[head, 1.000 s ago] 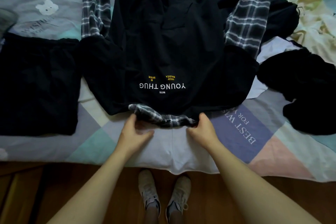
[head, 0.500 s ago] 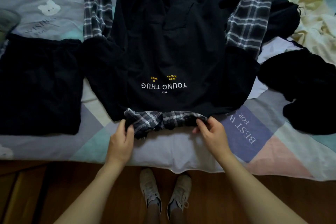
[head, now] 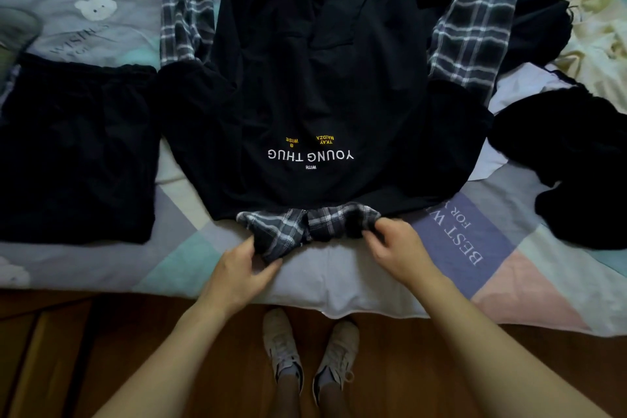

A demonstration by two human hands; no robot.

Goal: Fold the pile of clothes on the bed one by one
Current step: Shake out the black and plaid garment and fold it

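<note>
At six o'clock, the left hand (head: 242, 268) and right hand (head: 398, 249) each pinched the plaid collar (head: 305, 227) of the black shirt (head: 315, 95) spread at centre. Folded trousers (head: 74, 153) lay at nine o'clock, a dark pile (head: 570, 159) at three on the bed (head: 475, 248).

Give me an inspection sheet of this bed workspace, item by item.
Surface: patchwork bedsheet with printed text.
Job's things: black shirt spread flat, print upside down; its plaid collar at the near edge.
Clutter: folded black garment at left; unfolded dark clothes and cream fabric at right.
Grippers: left hand and right hand pinch the plaid collar's ends.
Cables: nothing seen.
Surroundings: wooden floor, sneakers below the bed edge.
</note>
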